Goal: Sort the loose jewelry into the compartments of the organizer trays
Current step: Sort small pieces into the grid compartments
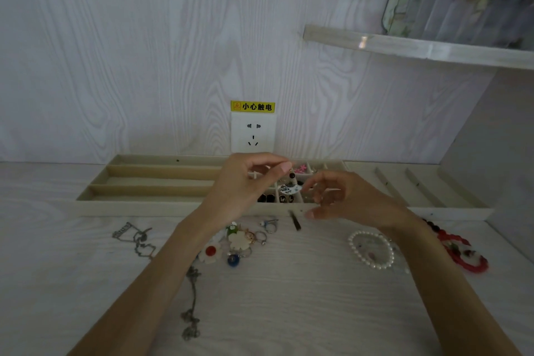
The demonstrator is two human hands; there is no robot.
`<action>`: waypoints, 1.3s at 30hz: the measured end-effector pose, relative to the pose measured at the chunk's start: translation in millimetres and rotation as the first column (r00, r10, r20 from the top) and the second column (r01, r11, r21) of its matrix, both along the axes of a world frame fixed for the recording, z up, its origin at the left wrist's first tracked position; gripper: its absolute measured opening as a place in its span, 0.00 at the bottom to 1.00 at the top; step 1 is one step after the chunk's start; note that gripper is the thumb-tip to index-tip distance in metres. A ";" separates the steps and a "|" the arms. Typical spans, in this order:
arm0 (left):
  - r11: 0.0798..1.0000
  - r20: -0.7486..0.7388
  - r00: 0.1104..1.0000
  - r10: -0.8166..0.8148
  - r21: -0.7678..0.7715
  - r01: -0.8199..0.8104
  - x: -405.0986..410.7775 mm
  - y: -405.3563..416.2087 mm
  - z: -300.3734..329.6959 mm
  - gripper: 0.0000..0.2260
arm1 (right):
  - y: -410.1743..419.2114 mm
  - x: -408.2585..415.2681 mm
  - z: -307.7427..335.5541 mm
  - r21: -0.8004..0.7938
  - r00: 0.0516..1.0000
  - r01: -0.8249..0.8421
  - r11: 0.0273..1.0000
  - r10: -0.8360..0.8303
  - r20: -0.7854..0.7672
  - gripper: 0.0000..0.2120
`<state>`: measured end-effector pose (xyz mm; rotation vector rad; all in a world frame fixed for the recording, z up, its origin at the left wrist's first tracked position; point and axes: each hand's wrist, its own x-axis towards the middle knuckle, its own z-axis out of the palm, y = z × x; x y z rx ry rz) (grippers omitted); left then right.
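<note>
My left hand (245, 182) hovers over the small compartments of the middle organizer tray (284, 209). Its thumb and forefinger pinch a small dangling earring (292, 175) with a dark bead. My right hand (344, 196) hangs just to the right, fingers loosely curled and blurred, with nothing visible in it. Several compartments under the hands hold small earrings, partly hidden. Loose on the table lie a flower-and-ring cluster (237, 240), a blue bead ring (233, 260), a pearl bracelet (353, 250), a red bead bracelet (462, 254), a silver necklace (135, 240) and a dark chain (192, 298).
A tray with long compartments (144, 182) stands on the left and another long-slot tray (419, 188) on the right, both against the wall. A small dark clip (296, 222) lies by the tray's front edge. A wall socket (252, 133) is behind, and a shelf (419, 48) above right.
</note>
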<state>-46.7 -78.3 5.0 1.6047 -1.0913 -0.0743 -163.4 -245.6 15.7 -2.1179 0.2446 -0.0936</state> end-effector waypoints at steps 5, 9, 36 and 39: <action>0.990 0.093 0.995 -0.042 0.135 0.029 9.6 -13.9 26.3 0.05 | -7.5 -3.2 19.6 0.176 0.994 -0.111 0.978 0.111 0.010 0.24; 0.986 0.143 0.990 0.003 0.164 -0.026 22.3 -28.0 52.1 0.05 | -11.0 14.2 40.5 0.065 0.998 -0.058 0.996 0.056 0.026 0.14; 0.950 0.058 0.991 0.118 0.285 -0.130 65.5 -84.1 4.5 0.06 | -67.3 58.9 18.6 -0.126 0.989 0.119 0.985 -0.129 -0.075 0.08; 0.921 0.124 0.981 0.152 0.343 -0.186 59.3 -85.9 0.9 0.07 | -65.5 59.8 17.0 -0.220 0.976 0.026 0.975 -0.072 -0.203 0.09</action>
